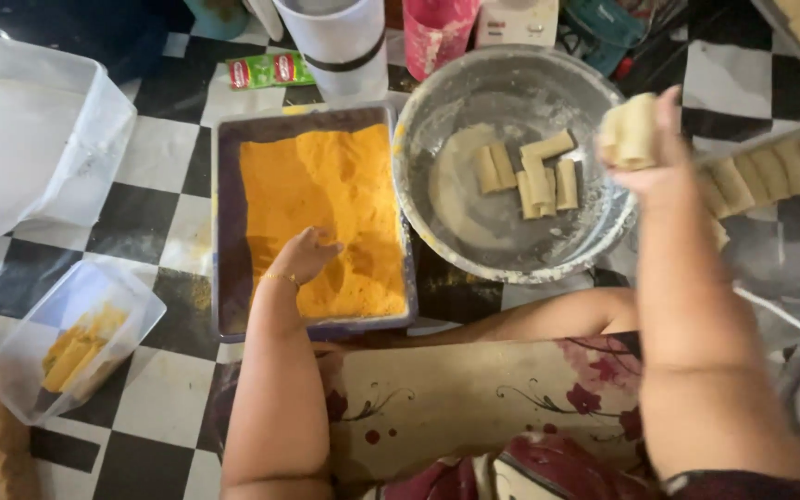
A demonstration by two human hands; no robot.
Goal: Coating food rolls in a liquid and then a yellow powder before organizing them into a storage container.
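our forearms reach down and forward from the bottom edge over a flowered lap. we stretch our left hand [309,256] into the purple tray [224,222], fingers loosely spread and resting flat on the orange crumbs [326,199], gripping nothing. our right arm rises to the right, and our right hand [655,153] is closed around pale rolls [630,132], lifted above the rim of the metal bowl [437,102], where more rolls [534,171] lie.

A clear plastic tub [76,343] holding yellow coated pieces is sitting on the black-and-white checkered floor [155,199]. A large translucent plastic container [30,139] is lying nearby; a pink cup [437,32] is standing beyond.
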